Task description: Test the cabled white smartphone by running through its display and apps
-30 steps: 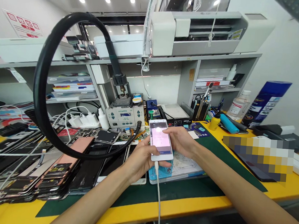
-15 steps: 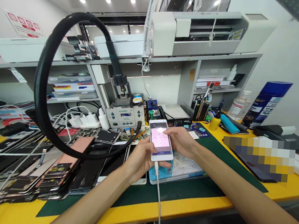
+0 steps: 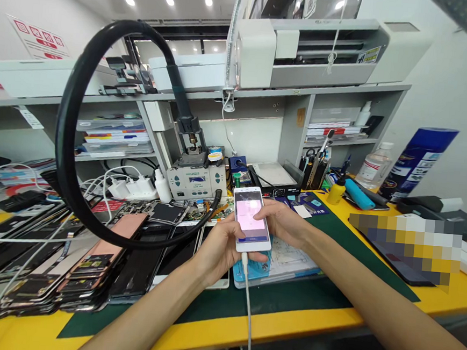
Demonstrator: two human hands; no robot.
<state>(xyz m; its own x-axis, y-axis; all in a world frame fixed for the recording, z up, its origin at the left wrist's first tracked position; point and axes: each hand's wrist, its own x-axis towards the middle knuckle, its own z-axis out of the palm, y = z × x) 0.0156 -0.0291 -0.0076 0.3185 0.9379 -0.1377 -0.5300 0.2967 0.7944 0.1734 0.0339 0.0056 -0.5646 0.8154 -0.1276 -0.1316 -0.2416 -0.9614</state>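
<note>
A white smartphone point(image 3: 252, 219) with its pinkish screen lit is held upright above the bench, tilted toward me. My left hand point(image 3: 219, 249) is closed round its lower left side, the thumb over the bottom of the screen and fingers passing behind. At the right edge, my right hand point(image 3: 282, 221) also grips the phone, with a thumb over the screen; its other fingers are partly hidden. A white cable point(image 3: 248, 300) is plugged into the phone's bottom end and hangs down past the bench edge. Below lies a blue-edged clear packet point(image 3: 291, 263) on the green mat point(image 3: 329, 290).
Stacked phone parts point(image 3: 93, 263) fill the left side. A thick black hose point(image 3: 65, 124) arches from the grey hot-air station point(image 3: 196, 183). A yellow bottle point(image 3: 336, 193), a clear bottle point(image 3: 373, 167) and a large blue can point(image 3: 416, 162) stand at the right.
My right thumb has moved slightly down the screen, and the screen content looks a little different. Both hands and the phone stay in about the same place.
</note>
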